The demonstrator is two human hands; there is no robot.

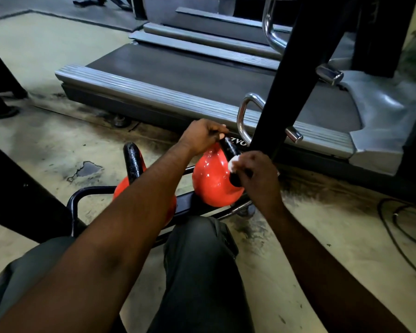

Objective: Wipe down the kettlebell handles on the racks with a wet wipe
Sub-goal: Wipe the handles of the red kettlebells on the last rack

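Note:
Two red kettlebells with black handles sit on a low black rack point(82, 193). The right kettlebell point(210, 179) is tilted, and my left hand point(202, 135) grips the top of its black handle point(229, 146). My right hand point(259, 174) pinches a white wet wipe point(233, 162) against the lower right part of that handle. The left kettlebell point(132, 164) stands beside it, partly hidden behind my left forearm.
A treadmill point(178, 85) lies just behind the rack. A black upright post point(288, 92) with chrome pegs rises right of my hands. Black cables point(399, 227) trail on the floor at right. My knees are below the rack.

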